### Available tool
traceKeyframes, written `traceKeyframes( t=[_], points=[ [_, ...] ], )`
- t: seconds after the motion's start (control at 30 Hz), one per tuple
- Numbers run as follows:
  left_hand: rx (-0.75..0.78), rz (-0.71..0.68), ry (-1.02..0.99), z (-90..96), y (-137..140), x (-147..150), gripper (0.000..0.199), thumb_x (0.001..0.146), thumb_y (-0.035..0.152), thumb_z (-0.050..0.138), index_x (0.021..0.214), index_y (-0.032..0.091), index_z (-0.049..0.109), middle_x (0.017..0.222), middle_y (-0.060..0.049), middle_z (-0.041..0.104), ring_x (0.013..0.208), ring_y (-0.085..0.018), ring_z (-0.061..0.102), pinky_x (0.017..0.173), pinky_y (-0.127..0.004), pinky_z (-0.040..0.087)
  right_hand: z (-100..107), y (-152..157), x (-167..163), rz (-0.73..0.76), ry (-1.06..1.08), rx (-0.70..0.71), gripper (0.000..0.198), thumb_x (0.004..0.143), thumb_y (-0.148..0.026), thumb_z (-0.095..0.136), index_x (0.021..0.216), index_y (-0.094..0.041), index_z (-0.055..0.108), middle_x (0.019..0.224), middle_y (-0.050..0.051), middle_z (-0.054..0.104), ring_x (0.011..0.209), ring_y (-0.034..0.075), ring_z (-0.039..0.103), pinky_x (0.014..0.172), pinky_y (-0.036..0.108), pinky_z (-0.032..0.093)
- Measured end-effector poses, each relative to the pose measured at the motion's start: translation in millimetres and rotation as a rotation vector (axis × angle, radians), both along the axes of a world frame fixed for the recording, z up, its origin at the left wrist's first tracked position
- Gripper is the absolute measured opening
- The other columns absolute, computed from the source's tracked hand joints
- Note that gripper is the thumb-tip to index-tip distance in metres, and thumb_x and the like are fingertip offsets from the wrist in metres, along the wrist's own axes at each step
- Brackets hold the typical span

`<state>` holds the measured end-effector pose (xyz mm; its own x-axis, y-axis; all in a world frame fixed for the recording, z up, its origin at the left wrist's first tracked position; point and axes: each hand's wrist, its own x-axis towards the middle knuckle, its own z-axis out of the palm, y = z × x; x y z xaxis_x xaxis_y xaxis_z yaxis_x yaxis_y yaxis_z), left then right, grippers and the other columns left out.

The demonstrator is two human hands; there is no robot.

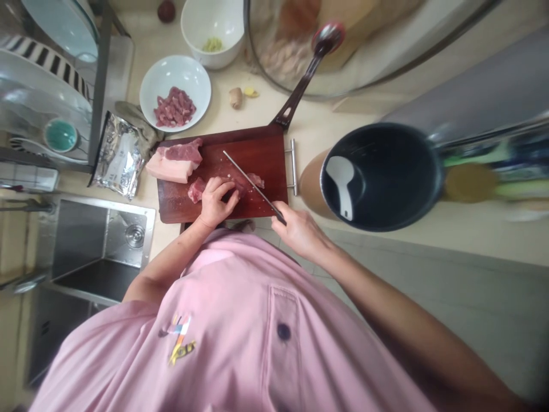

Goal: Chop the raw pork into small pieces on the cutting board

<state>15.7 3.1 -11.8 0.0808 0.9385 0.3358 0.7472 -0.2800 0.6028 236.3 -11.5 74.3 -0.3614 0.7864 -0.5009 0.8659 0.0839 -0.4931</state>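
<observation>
My left hand (218, 201) is closed over a strip of raw meat (196, 190) on the dark red cutting board (180, 210), its fingertips curled on the meat. In my right hand (302, 230) is the handle of a knife (249, 180), its blade slanting across the board just right of my left fingers. A small cut piece of meat (256, 180) lies on the far side of the blade. At the board's upper left sits a larger slab of pork (174, 170) with a pale fat side. Beyond the board, a white plate (150, 77) holds small chunks of meat (175, 107).
To the right stands a dark pot (394, 177) with a white rice paddle (343, 186) inside. A ladle (300, 91) rests by a large glass lid (274, 80). A white bowl (234, 26), ginger (235, 98), a foil packet (120, 154), dish rack (98, 86) and sink (81, 229) are around.
</observation>
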Motion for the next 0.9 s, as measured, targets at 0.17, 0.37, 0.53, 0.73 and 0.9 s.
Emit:
traceKeyframes(
  t=[0.17, 0.37, 0.53, 0.73, 0.9],
  points=[
    [-0.028, -0.01, 0.053, 0.9, -2.6, -2.5, 0.018, 0.088, 0.035, 0.058, 0.085, 0.019, 0.067, 0.087, -0.004, 0.065, 0.084, -0.017, 0.058, 0.078, -0.033, 0.049, 10.3, -14.1, 3.8, 0.047, -0.021, 0.019, 0.035, 0.088, -0.029, 0.04, 0.116, -0.019, 0.057, 0.068, 0.004, 0.065, 0.058, 0.019, 0.059, 0.056, 0.026, 0.034],
    [-0.012, 0.006, 0.088, -6.0, -0.6, -1.1, 0.02, 0.087, 0.037, 0.059, 0.086, 0.02, 0.069, 0.089, -0.005, 0.065, 0.086, -0.017, 0.059, 0.08, -0.032, 0.051, 10.6, -20.9, 12.1, 0.086, -0.057, -0.028, 0.034, 0.087, -0.027, 0.039, 0.116, -0.02, 0.056, 0.067, 0.003, 0.065, 0.058, 0.019, 0.059, 0.054, 0.026, 0.032],
    [-0.034, 0.013, 0.069, -4.3, 1.5, 1.1, 0.02, 0.087, 0.037, 0.06, 0.086, 0.02, 0.069, 0.091, -0.005, 0.065, 0.088, -0.018, 0.06, 0.081, -0.032, 0.051, 7.0, -12.1, 3.5, 0.106, -0.092, -0.049, 0.032, 0.087, -0.026, 0.039, 0.114, -0.019, 0.056, 0.065, 0.004, 0.064, 0.056, 0.02, 0.058, 0.054, 0.026, 0.031],
    [-0.048, -0.017, 0.056, 0.5, 2.3, 2.5, 0.017, 0.088, 0.032, 0.058, 0.094, 0.02, 0.069, 0.096, -0.005, 0.065, 0.091, -0.017, 0.06, 0.083, -0.031, 0.05, -4.8, 1.7, -12.6, 0.109, -0.07, 0.022, 0.033, 0.087, -0.026, 0.041, 0.116, -0.02, 0.055, 0.072, 0.006, 0.067, 0.062, 0.02, 0.061, 0.055, 0.027, 0.031],
    [-0.055, 0.009, 0.081, -4.9, 1.2, 2.6, 0.014, 0.086, 0.031, 0.06, 0.089, 0.019, 0.068, 0.088, -0.004, 0.063, 0.086, -0.017, 0.058, 0.081, -0.032, 0.049, -4.3, 0.0, -6.1, 0.096, -0.072, -0.058, 0.031, 0.088, -0.027, 0.04, 0.114, -0.019, 0.056, 0.069, 0.005, 0.067, 0.06, 0.02, 0.06, 0.055, 0.026, 0.032]
  ],
)
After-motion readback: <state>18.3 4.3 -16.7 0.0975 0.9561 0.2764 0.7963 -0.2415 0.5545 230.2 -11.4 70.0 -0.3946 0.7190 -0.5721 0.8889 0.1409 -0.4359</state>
